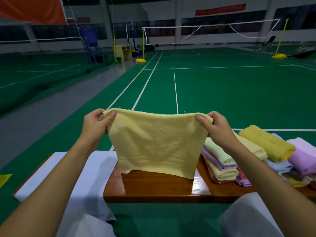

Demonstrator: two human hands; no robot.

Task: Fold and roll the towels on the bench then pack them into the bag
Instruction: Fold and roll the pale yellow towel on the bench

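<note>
I held one pale yellow towel (154,144) up over the bench (159,187), my left hand (95,122) and right hand (216,127) each pinching a top corner; folding had barely begun. A pile of towels (248,156), roughly ten, waited at my right, and the white bag (56,170) lay unpacked at my left

1 held towel (153,142), 2 hands, 1 bench (157,187), towel pile (248,156) uncountable.
</note>
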